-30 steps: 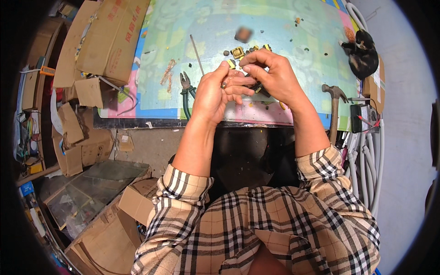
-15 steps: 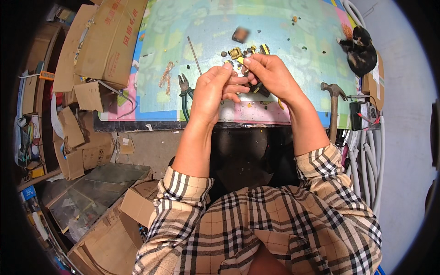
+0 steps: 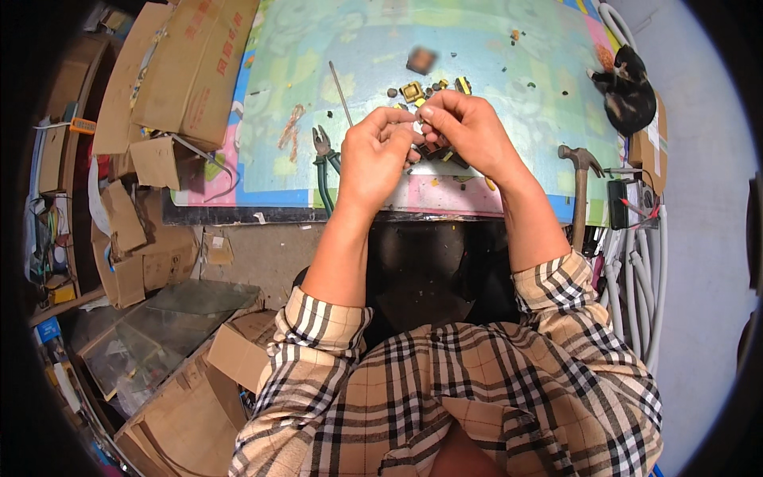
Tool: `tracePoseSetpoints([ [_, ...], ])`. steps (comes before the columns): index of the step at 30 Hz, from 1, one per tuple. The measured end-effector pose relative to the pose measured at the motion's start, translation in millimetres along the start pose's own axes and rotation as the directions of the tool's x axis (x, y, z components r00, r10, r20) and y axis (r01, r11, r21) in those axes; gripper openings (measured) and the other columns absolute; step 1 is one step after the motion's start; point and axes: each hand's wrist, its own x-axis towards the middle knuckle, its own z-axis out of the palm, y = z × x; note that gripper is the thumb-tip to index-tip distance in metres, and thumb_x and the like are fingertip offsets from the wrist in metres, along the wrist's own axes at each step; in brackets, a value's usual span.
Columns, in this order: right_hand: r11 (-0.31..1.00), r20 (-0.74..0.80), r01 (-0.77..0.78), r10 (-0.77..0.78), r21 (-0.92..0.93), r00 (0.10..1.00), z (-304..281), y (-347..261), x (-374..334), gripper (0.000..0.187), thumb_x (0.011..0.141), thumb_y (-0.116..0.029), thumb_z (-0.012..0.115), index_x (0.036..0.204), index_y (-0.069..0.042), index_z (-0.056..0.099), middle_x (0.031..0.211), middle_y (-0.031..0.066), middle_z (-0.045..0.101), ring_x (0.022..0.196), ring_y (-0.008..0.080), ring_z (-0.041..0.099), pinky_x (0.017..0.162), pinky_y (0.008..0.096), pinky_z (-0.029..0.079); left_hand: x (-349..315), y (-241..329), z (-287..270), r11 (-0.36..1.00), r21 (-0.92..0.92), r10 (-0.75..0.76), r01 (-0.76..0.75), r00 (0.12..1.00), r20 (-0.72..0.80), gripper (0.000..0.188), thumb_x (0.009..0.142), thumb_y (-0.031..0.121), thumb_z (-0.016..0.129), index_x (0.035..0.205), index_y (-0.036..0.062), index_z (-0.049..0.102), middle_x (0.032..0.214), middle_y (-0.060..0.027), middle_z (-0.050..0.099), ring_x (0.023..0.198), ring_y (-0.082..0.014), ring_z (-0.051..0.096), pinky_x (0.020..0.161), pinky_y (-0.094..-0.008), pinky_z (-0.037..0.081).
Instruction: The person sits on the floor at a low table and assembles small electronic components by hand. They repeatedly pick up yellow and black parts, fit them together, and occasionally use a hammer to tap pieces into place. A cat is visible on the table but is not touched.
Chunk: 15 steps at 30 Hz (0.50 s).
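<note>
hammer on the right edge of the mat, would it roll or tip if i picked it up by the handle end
The hammer would probably feel head-heavy: its metal head sits at the far end of a slim handle, so it may dip forward. Rolling seems unlikely, since the head juts sideways. It looks rigid, not fragile.

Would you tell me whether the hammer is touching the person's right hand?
Apart. The head view shows the hammer lying on the mat's right edge, with bare mat between it and the right hand.

Tan plaid shirt, sleeves rolled, bare forearms
</note>
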Motion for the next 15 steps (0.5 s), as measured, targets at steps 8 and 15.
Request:
tracePoseSetpoints([
  [8, 0.972, -0.094, 0.119, -0.140, -0.202, 0.986, 11.5, -4.6, -1.8, 0.019, 0.091, -0.018, 0.061, 0.083, -0.001, 0.061, 0.068, 0.0095, 0.061, 0.060, 0.0196, 0.058, 0.059, 0.0317, 0.046, -0.7, -2.0, 0.6, 0.996, 0.083, -0.004, 0.008, 0.999, -0.049, 0.016, 0.091, 0.010, 0.062, 0.099, -0.0038, 0.067, 0.079, -0.0069, 0.068, 0.060, -0.0077, 0.056, 0.053, -0.0208, 0.043],
  [15, 0.819, -0.092, 0.242, -0.335, -0.520, 0.938, 9.6, -5.5, -1.1, 0.028, 0.091, -0.024, 0.060, 0.076, -0.001, 0.055, 0.062, 0.0158, 0.054, 0.056, 0.0342, 0.052, 0.056, 0.0400, 0.043, -2.4, -3.5, 0.6, 0.939, 0.329, 0.128, -0.098, 0.989, -0.072, 0.011, 0.084, 0.008, 0.067, 0.090, 0.0001, 0.071, 0.064, -0.0049, 0.064, 0.056, -0.0088, 0.057, 0.054, -0.0262, 0.046],
])
